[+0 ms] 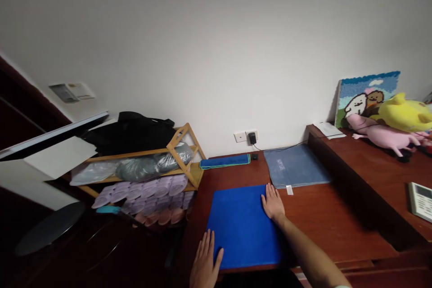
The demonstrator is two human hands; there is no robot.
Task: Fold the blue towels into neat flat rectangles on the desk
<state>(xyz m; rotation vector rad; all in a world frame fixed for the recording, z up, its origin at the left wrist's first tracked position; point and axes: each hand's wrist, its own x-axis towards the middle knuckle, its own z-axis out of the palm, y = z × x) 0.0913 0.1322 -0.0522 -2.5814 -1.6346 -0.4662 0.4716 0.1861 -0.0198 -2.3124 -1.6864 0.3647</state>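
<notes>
On blue cloth (243, 229), right hand (273, 203) flat, left hand (205, 261) open at edge.

Your left hand (204, 261) and right hand (273, 203) are bare, with slender fingers; your right forearm (308, 252) is bare up to a sliver of pale sleeve (342, 286).

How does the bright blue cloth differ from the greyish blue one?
The bright blue cloth looks plain; the greyish blue cloth carries pale lettering and a white tag. The left hand and right hand touch the bright one, neither the greyish one. Both lie flat on the table.
</notes>
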